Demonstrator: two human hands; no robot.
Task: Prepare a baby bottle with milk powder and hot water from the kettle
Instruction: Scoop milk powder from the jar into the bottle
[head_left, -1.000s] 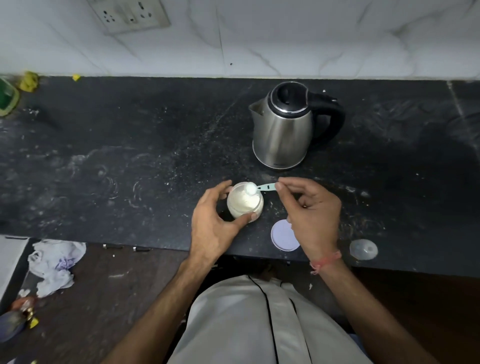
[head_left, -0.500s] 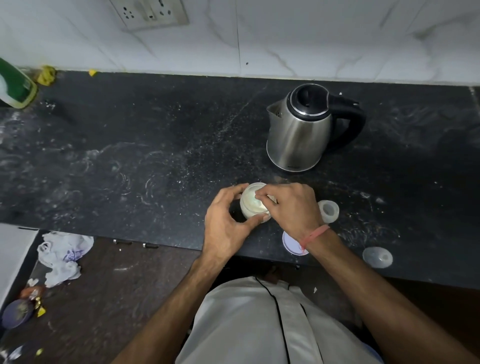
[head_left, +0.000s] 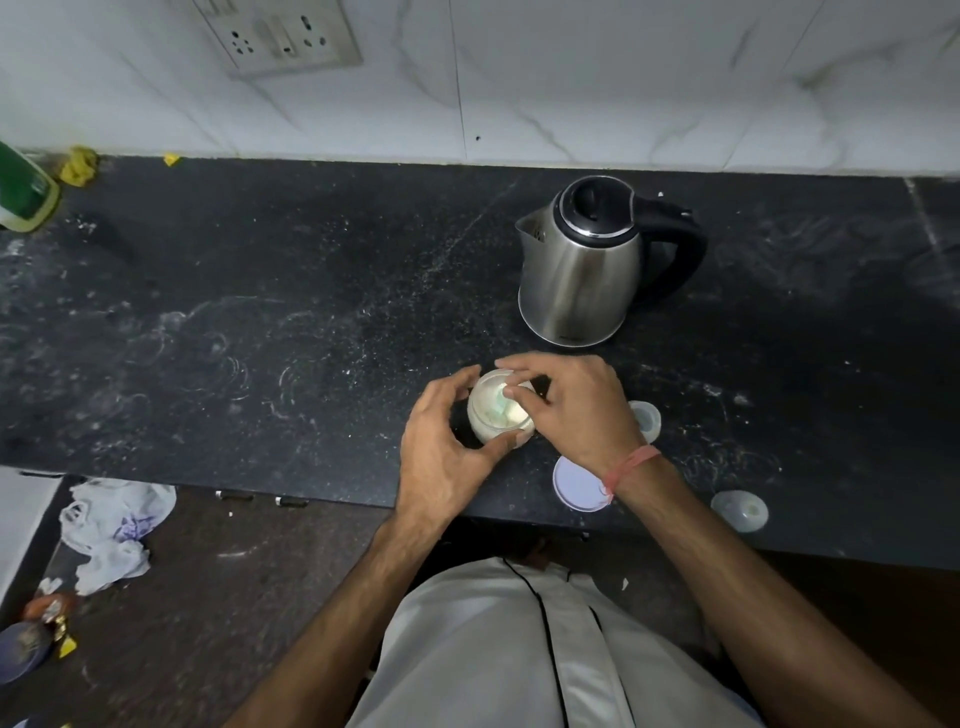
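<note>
A small open jar of milk powder (head_left: 496, 421) stands on the black counter (head_left: 311, 322) near its front edge. My left hand (head_left: 441, 447) wraps around the jar's left side. My right hand (head_left: 566, 410) reaches over the jar from the right, its fingertips pinching a green scoop (head_left: 501, 404) that dips into the powder. A clear, open baby bottle (head_left: 647, 418) stands just right of my right hand, partly hidden by it. The steel kettle (head_left: 582, 270), with a black lid and handle, sits behind the jar.
The jar's round pale lid (head_left: 574, 488) lies at the counter's front edge under my right wrist. A clear cap (head_left: 740, 511) lies further right. A green bottle (head_left: 23, 189) stands at the far left by the wall, below a socket plate (head_left: 280, 36). Crumpled bags (head_left: 111, 530) litter the floor.
My right hand carried the heaped scoop from above the jar's rim down into the jar. The camera shifted, so the bottle beside my right hand came into view.
</note>
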